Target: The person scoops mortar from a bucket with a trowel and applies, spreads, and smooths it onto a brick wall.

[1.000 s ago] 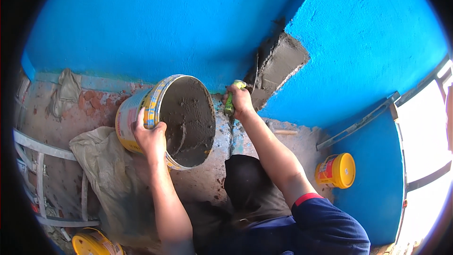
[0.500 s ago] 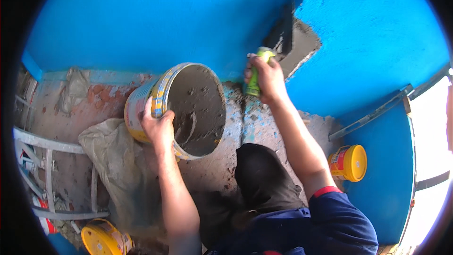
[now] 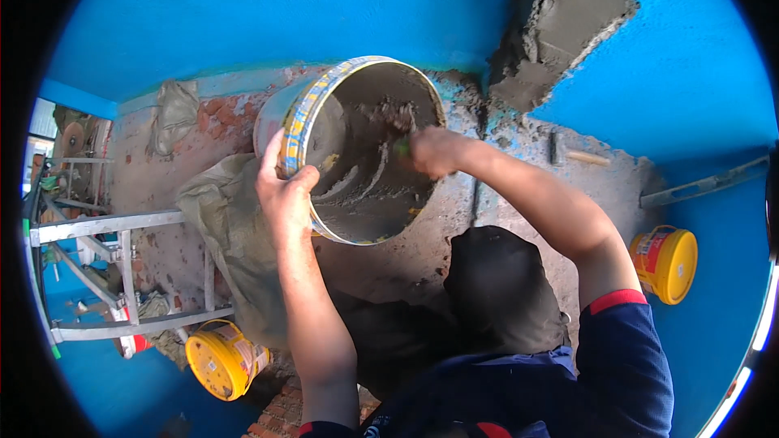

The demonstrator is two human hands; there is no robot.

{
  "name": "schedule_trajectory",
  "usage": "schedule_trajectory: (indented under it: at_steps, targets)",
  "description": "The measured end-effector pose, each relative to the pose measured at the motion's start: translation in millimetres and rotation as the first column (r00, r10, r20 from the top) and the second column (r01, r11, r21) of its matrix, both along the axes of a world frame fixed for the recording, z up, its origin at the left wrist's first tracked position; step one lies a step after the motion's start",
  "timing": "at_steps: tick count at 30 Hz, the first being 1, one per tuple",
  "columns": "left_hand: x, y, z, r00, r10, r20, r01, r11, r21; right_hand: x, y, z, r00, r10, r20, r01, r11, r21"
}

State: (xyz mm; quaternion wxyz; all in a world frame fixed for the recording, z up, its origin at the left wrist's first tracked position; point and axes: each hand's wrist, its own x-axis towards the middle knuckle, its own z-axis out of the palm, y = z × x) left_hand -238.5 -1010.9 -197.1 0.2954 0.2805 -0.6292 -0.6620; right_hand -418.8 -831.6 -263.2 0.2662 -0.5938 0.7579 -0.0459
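My left hand (image 3: 286, 193) grips the near left rim of a large bucket (image 3: 302, 131), thumb on one side and fingers on the other. The bucket is tipped toward me, its mouth facing up and right, with wet grey mortar (image 3: 369, 207) inside. Reaching into the mouth from the right is my right hand (image 3: 438, 152), slightly blurred and closed round a green-handled trowel (image 3: 403, 147). Most of that tool is hidden by the hand and the mortar. Fresh grey mortar (image 3: 580, 20) covers a patch of the blue wall corner, above and right of the bucket.
A crumpled sack (image 3: 231, 219) lies left of the bucket, beside a metal ladder (image 3: 122, 227). Yellow buckets stand at the lower left (image 3: 217, 361) and at the right (image 3: 675, 266). A hammer (image 3: 583, 156) lies on the stained floor near the wall, with a metal bar (image 3: 702, 186) beyond.
My right hand has moved with the trowel from the mortared wall corner down and left into the bucket. The bucket appears higher and more to the right in view, and the view has shifted.
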Motion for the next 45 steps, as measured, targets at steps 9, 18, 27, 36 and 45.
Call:
schedule_trajectory:
  at_steps: [9,18,27,36,45]
  targets:
    - [14,25,-11,0.999,-0.034,0.016,0.034,0.999,-0.037,12,-65,-146,0.903,0.063,0.426,-0.074,0.997,0.009]
    - [46,11,-10,1.000,-0.003,-0.020,0.004,1.000,0.027,87,-81,-96,-0.374,-0.324,0.869,0.191,0.890,0.413]
    - [34,7,-2,0.999,-0.022,0.031,0.022,1.000,-0.009,63,-35,-44,0.930,-0.012,0.368,0.001,0.999,0.032]
    - [6,25,-3,0.997,-0.027,0.074,0.031,0.998,-0.056,99,-68,-97,0.925,-0.101,-0.366,0.000,0.964,-0.265]
    - [5,20,-2,0.999,0.021,0.048,-0.020,0.999,-0.035,29,-73,-36,0.963,-0.196,-0.184,0.176,0.977,-0.118]
